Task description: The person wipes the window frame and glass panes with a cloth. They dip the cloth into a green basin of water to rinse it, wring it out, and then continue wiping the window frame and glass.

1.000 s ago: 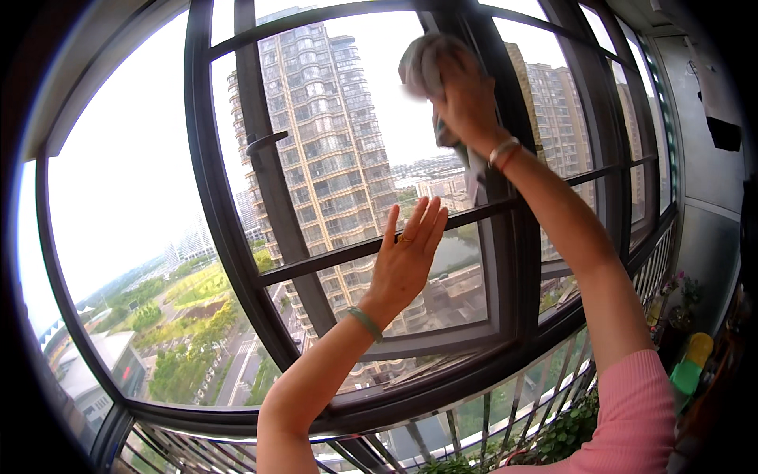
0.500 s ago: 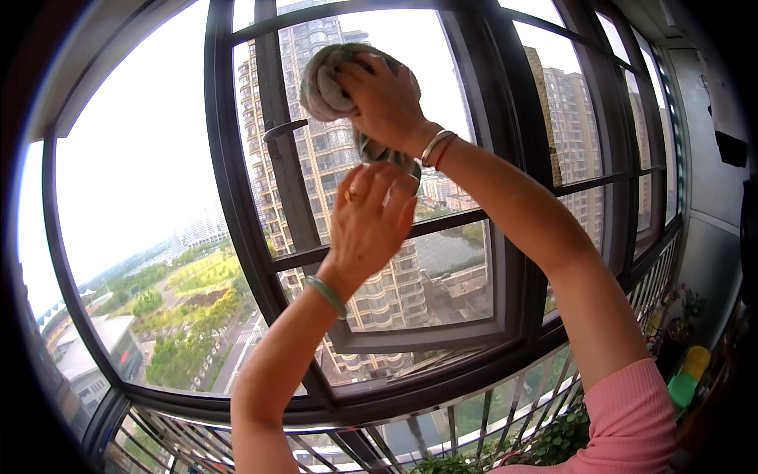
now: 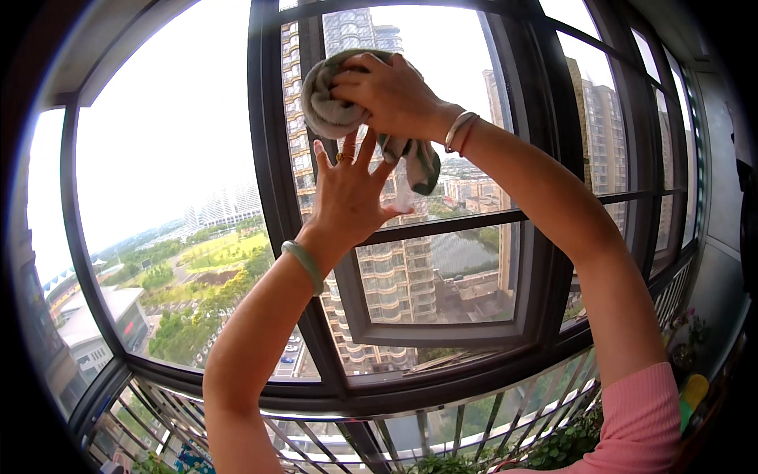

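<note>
A bunched grey-and-green cloth (image 3: 325,104) is in my right hand (image 3: 392,96), fingers curled over it, high on the left part of the dark-framed window. One loose end of the cloth hangs below my right wrist. Just under the bundle, my left hand (image 3: 347,193) is open, its fingers spread and reaching up toward the cloth. Whether its fingertips touch the cloth or the window pane (image 3: 466,103) cannot be told. The window handle does not show behind the cloth and hands.
A dark horizontal bar (image 3: 458,227) crosses the window below my hands. Metal railings (image 3: 474,419) run along the bottom, with green plants (image 3: 560,446) at lower right. A yellow-and-green object (image 3: 693,395) stands at the far right.
My right hand and the cloth have shifted left across the window, covering the handle's place. My left hand has risen and spread its fingers. The whole view has turned slightly left.
</note>
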